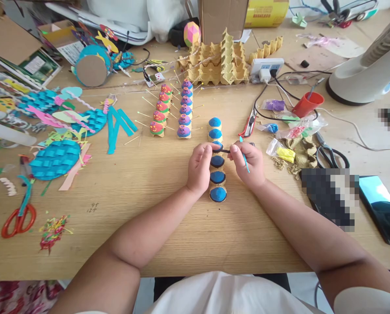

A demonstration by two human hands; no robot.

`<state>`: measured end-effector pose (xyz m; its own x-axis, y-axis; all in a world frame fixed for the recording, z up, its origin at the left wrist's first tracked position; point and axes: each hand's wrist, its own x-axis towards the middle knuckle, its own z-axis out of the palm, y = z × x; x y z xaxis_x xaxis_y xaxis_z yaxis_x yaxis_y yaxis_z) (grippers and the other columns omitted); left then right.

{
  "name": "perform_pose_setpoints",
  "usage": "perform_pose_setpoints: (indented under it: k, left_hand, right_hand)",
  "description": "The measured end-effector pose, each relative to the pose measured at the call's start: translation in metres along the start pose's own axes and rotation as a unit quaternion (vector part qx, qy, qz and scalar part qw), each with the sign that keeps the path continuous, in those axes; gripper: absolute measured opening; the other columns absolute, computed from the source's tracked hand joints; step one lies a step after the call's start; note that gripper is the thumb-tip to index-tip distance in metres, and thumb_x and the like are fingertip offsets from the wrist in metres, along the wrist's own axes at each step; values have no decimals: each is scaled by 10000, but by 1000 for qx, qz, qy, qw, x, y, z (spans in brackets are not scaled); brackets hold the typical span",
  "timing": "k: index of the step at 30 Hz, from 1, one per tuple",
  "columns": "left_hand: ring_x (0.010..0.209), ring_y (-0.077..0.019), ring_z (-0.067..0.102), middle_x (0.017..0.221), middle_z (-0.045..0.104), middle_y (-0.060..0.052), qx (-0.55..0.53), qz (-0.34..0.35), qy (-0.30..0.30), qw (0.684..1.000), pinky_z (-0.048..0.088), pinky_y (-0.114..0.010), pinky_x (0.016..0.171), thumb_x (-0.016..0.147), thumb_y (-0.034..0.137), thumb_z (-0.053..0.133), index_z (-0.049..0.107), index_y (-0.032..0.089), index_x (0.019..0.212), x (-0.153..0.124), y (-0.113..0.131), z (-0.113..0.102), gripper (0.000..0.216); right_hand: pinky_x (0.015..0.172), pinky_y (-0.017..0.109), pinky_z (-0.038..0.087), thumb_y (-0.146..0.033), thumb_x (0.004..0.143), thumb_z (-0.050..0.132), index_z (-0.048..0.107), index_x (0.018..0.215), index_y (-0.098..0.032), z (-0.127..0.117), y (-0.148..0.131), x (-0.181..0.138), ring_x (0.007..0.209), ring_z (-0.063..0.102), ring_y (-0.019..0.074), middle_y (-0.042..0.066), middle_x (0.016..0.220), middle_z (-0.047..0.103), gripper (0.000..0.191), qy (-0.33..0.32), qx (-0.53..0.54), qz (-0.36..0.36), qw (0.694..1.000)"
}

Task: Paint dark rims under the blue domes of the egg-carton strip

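A row of egg-carton cups with blue painted tops runs away from me at the table's middle. My left hand is curled against the row's left side, fingertips pinching a thin dark strip over the third cup. My right hand pinches the other end of that strip and also holds a thin light-blue tool that points down. Two finished cup rows stand behind, one red and green, one purple and blue, both with thin sticks poking out sideways.
Blue woven paper fish and paper scraps fill the left side, with red scissors near the front. Egg cartons and a power strip lie behind. A red cup, clay bags, black scissors, a phone and a fan base are on the right.
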<state>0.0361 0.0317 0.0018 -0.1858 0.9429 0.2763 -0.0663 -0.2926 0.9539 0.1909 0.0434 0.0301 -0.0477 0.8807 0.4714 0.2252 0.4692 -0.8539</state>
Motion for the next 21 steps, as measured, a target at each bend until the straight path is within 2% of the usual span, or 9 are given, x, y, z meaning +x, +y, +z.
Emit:
perform_pose_setpoints:
  k: [5, 10, 18, 21]
  left_hand:
    - [1193, -259, 714, 1126, 806, -71, 23, 25, -55, 998, 527, -448, 1128, 1030, 668, 667, 812, 275, 1027, -1, 3, -2, 419]
    - [1175, -258, 701, 1108, 795, -75, 23, 36, -73, 996, 531, -452, 1101, 989, 625, 755, 809, 293, 1018, 0, 3, -1, 337]
    - [1119, -250, 701, 1036, 785, -67, 41, 58, -63, 995, 532, -453, 1074, 996, 624, 746, 779, 287, 901, 1, 4, 1, 351]
    - [1083, -237, 698, 1001, 775, -60, 35, 54, -45, 997, 539, -432, 1043, 1008, 610, 738, 756, 272, 880, 2, 3, 0, 362]
  right_hand:
    - [598, 329, 459, -759, 1029, 580, 626, 600, -230, 1, 2, 0, 565, 516, 137, 0, 575, 592, 683, 1, 3, 6, 1000]
    - [586, 329, 452, -747, 1031, 589, 625, 582, -228, 0, 5, 0, 556, 534, 135, 3, 563, 604, 688, -2, 14, -7, 1000]
    - [618, 344, 493, -773, 1043, 529, 627, 622, -231, 0, 9, -1, 593, 580, 152, 13, 604, 641, 693, -19, 16, -4, 1000]
    - [719, 374, 557, -767, 1040, 544, 733, 795, -237, -1, 10, -1, 699, 665, 180, 33, 738, 736, 614, -22, 3, -18, 1000]
